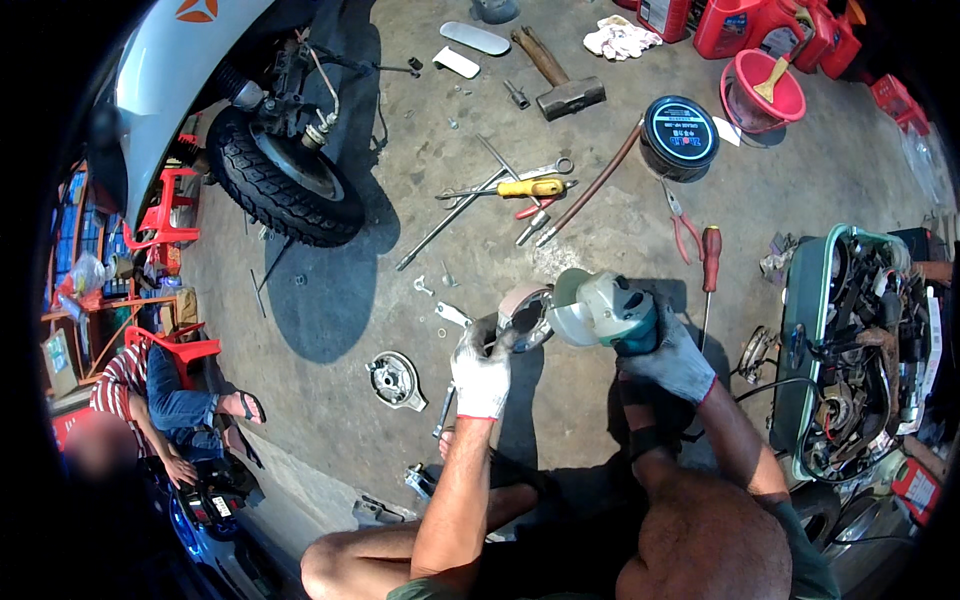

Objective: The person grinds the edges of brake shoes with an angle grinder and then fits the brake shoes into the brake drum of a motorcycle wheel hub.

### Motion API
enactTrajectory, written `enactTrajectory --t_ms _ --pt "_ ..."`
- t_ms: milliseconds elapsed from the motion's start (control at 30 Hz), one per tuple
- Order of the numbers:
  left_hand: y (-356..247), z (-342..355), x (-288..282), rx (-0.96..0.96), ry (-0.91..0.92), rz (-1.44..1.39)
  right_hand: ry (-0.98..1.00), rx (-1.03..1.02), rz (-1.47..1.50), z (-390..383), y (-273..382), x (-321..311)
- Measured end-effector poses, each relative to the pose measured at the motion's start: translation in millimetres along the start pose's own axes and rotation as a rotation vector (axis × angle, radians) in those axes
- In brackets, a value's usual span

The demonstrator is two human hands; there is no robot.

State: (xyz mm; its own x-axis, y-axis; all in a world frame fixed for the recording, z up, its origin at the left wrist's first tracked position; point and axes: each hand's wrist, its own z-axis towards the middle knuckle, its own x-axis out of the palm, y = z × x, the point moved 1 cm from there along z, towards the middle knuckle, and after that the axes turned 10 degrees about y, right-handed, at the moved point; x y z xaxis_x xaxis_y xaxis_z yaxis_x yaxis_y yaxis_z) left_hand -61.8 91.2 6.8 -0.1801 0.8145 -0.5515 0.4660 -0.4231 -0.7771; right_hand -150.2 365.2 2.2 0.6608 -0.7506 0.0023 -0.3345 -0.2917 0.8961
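Note:
My left hand (480, 372), in a white work glove, is closed round a curved brake shoe (522, 303) held up over the concrete floor. In my gloved right hand (680, 360) is an angle grinder (612, 308) with a teal body and a pale guard, its head facing the brake shoe. Only a small gap, if any, shows between the two; whether they touch I cannot tell. Left of my left hand, a round metal brake plate (394, 380) lies on the floor. Close to that hand are also a small silver lever (453, 314) and a wrench (445, 410).
A yellow-handled screwdriver (530, 188), bars and a hammer (570, 95) lie ahead. Pliers (683, 222), a red screwdriver (711, 258), a black grease tub (680, 137) and a red bucket (762, 92) stand right. A scooter wheel (285, 180) and a seated person (165, 400) are left; a parts-filled crate (805, 330) is right.

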Motion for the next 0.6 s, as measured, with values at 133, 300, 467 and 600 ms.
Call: enactTrajectory --t_ms 133,300,467,600 --pt "18.0 -7.1 16.7 -0.128 -0.041 -0.445 -0.037 0.046 -0.091 -7.8 -5.8 -4.2" --pt "15.1 -14.7 26.3 -0.136 -0.048 -0.647 -0.024 0.060 0.046 -10.4 -15.1 -0.3" --pt "9.2 -15.8 30.7 -0.179 -0.044 -0.676 -0.019 0.051 0.034 -8.2 -14.4 2.3" --pt "6.1 -15.6 31.3 -0.147 -0.039 -0.642 0.002 0.044 0.041 -10.6 -7.8 0.8"
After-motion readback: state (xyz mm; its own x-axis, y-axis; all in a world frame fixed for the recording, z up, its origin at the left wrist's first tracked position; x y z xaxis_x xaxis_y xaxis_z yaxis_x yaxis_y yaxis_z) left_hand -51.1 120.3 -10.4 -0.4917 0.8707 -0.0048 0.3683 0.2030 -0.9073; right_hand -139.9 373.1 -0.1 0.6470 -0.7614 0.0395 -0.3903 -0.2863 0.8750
